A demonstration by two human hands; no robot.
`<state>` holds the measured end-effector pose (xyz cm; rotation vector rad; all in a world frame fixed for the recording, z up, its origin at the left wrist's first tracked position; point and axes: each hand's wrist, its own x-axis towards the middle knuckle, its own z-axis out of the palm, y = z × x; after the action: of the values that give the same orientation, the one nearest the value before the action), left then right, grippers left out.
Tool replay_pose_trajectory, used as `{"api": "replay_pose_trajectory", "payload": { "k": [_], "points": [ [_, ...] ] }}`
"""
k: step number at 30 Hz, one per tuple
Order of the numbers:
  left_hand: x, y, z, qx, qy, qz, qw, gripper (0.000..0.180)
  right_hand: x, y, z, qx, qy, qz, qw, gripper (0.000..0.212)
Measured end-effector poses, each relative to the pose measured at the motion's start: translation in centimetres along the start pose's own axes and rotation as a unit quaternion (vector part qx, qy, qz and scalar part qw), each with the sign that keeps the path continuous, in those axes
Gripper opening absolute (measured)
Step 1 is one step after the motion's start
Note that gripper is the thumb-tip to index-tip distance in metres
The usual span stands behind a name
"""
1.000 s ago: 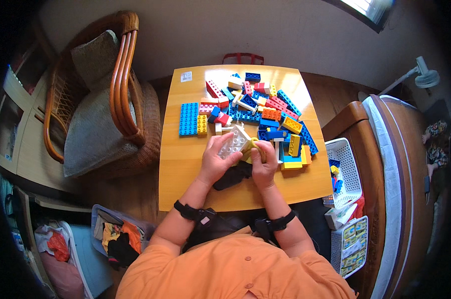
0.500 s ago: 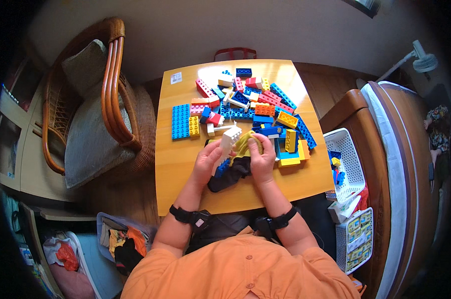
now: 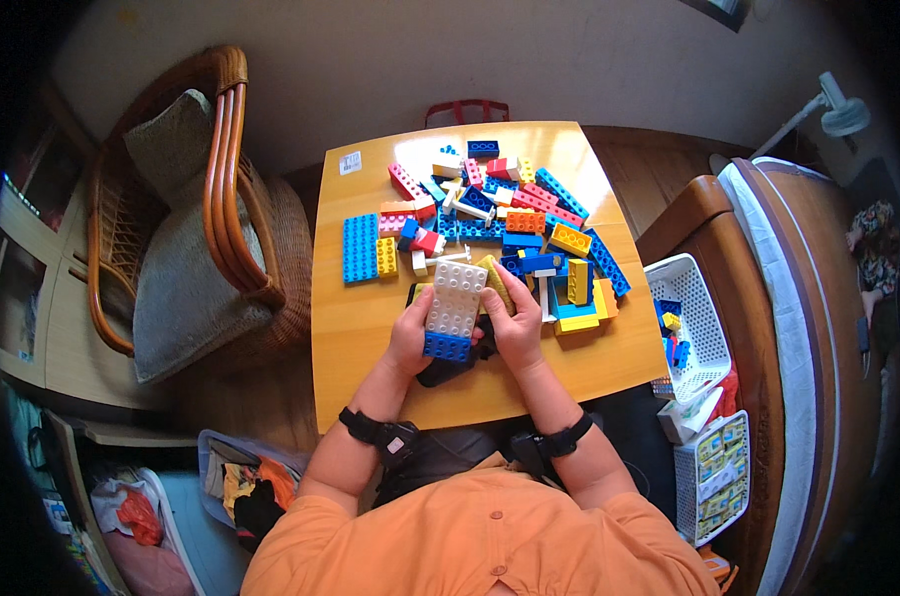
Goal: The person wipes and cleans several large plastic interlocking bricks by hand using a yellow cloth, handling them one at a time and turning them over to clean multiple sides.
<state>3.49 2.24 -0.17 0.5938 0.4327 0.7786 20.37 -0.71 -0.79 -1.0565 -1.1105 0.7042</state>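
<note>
My left hand (image 3: 408,333) grips a white toy building block (image 3: 457,298) with a blue block (image 3: 447,347) at its near end. Its studded face is turned up toward me. My right hand (image 3: 520,333) is closed on a yellow and black cloth (image 3: 490,265), its thumb by the white block's right edge. The cloth runs behind the block, and its dark part (image 3: 446,373) shows beneath. Just beyond both hands, many loose blocks in blue, red, yellow, orange and white lie in a pile, including a blue studded plate (image 3: 361,248).
The wooden table (image 3: 371,348) carries the pile. At its right stand a white basket (image 3: 708,338) with several blocks and another basket (image 3: 713,477) of small packets, beside a wooden bed frame (image 3: 758,377). A rattan chair (image 3: 202,248) is on the left, a bin of clothes (image 3: 246,482) below it.
The white block has turned so its studded face now points up at me. The cloth has gone partly behind it, and my right hand has closed in on the block's edge.
</note>
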Motion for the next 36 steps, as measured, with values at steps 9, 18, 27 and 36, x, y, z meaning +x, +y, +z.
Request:
{"api": "replay_pose_trajectory", "payload": {
  "k": [9, 18, 27, 36],
  "points": [
    [0.7, -0.8, -0.5, 0.036, 0.060, 0.110, 0.992, 0.053, -0.3, -0.5, 0.3, -0.093, -0.012, -0.081, 0.992, 0.022],
    [0.6, -1.7, -0.6, 0.221, 0.022, 0.192, 0.956, 0.049, -0.2, -1.5, 0.9, -0.170, -0.010, -0.195, 0.966, 0.027],
    [0.6, -1.1, -0.9, 0.081, 0.013, 0.105, 0.991, 0.051, 0.8, -0.9, 0.3, -0.160, 0.060, -0.102, 0.980, 0.016],
    [1.0, -2.4, -1.7, 0.198, 0.075, 0.181, 0.960, 0.051, 0.4, -1.5, 1.7, -0.186, -0.052, -0.202, 0.960, 0.025]
  ]
}}
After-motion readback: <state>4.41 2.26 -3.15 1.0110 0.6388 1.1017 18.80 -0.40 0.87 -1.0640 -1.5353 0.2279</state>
